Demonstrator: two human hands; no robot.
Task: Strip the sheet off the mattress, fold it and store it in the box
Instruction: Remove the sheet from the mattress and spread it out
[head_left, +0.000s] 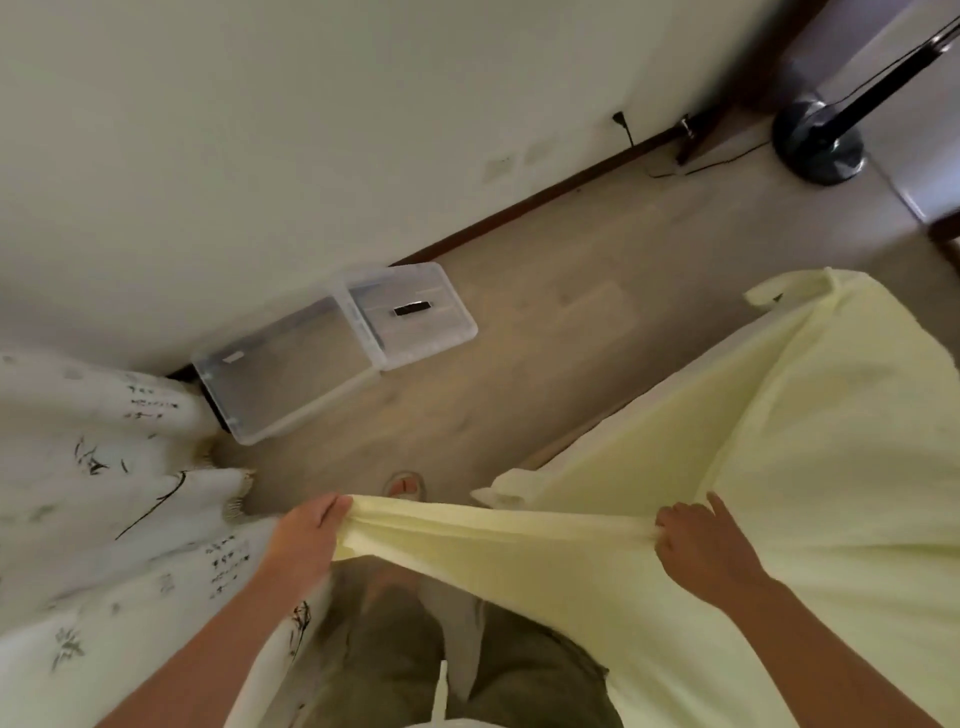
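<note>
A pale yellow sheet (810, 415) lies loose over the mattress (623, 431) at the right, its corners pulled free at the near and far ends. My left hand (306, 540) and my right hand (701, 545) each grip the sheet's near edge, which is stretched taut between them at waist height. A clear plastic box (280, 374) stands open on the floor by the wall, ahead and to the left. Its clear lid (415, 317) lies flat beside it.
A white curtain with black ink marks (104, 493) hangs at the left, against my left arm. A black fan base with its cord (815, 140) stands at the far right. Wooden floor (545, 312) runs between the box and the bed. My sandalled foot (405, 486) shows below the sheet edge.
</note>
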